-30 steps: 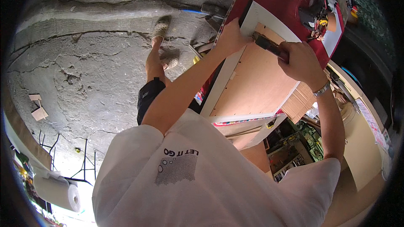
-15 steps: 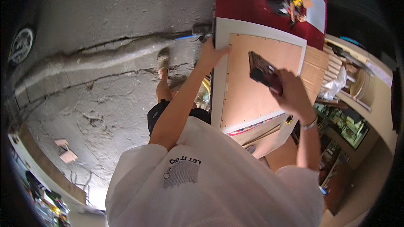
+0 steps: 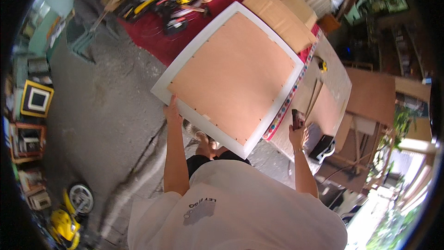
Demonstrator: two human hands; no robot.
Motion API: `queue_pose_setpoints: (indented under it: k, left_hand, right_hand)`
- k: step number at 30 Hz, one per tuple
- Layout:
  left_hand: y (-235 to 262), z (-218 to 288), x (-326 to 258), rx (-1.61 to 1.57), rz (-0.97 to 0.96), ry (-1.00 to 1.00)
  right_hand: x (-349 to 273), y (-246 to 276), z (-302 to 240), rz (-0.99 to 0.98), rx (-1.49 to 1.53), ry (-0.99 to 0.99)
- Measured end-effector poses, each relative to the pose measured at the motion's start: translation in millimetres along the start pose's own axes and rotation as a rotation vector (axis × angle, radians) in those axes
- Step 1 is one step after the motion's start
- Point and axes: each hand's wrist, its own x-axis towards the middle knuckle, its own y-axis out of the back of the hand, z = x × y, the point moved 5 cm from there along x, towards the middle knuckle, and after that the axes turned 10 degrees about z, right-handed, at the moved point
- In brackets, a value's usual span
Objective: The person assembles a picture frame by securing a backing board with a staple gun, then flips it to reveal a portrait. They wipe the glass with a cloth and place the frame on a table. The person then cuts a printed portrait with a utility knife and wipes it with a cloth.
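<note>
A white picture frame (image 3: 203, 122) lies back side up, its brown backing board (image 3: 236, 74) showing with small dark fasteners along the edge. Its far part lies over a red-covered table (image 3: 152, 41); the near corner juts out above my feet. My left hand (image 3: 173, 112) grips the frame's left near edge, thumb on top and fingers hidden beneath. Off to the right of the frame, my right hand (image 3: 298, 136) is wrapped around a dark hand tool that looks like a staple gun (image 3: 297, 118). The tool is over a worktop (image 3: 340, 76) and apart from the frame.
Beyond the frame sit a cardboard box (image 3: 280, 16) and a pile of hand tools (image 3: 157, 0). A yellow tape measure (image 3: 323, 66) and a black-and-white object (image 3: 323, 148) are on the right. Framed pictures (image 3: 36, 98) line the left; a yellow motorbike (image 3: 64, 227) stands lower left.
My view has swung round. My right hand has carried the staple gun from above the backing board to the worktop at the right. The left hand still holds the frame's edge.
</note>
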Motion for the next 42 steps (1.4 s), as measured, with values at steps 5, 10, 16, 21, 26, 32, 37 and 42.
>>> queue_pose_setpoints:
  k: [5, 10, 16, 21, 26, 32, 37, 42]
  left_hand:
    - [6.1, 21.8, 2.7, 0.100, 0.037, -0.035]
    - [15.3, 40.2, 26.3, 0.285, -0.058, -0.095]
    - [12.1, 130.8, 100.1, 0.949, -0.127, -0.598]
    - [-68.2, 132.3, 66.1, 1.407, -0.588, -0.375]
    - [-71.5, 135.7, 70.8, 1.353, -0.772, -0.325]
    - [-72.0, 132.9, 73.9, 1.304, -0.755, -0.305]
    - [-71.4, 127.3, 77.9, 1.251, -0.760, -0.335]
    - [-72.3, 144.7, 66.9, 1.447, -0.806, -0.418]
  right_hand:
    - [-19.1, -29.3, -8.1, 0.126, -0.070, -0.082]
    - [-47.2, -15.4, -13.2, 0.202, 0.169, 0.016]
    - [-162.7, -26.7, -76.4, -0.323, 1.027, -0.120]
    - [-212.1, -29.5, -109.5, -0.294, 0.959, -0.375]
    - [-218.2, -6.8, -131.8, -0.423, 1.165, -0.612]
    - [-217.4, 4.1, -142.8, -0.400, 1.113, -0.582]
    - [-220.8, -12.6, -142.4, -0.318, 0.997, -0.481]
    - [-223.6, -2.8, -127.7, -0.440, 1.116, -0.463]
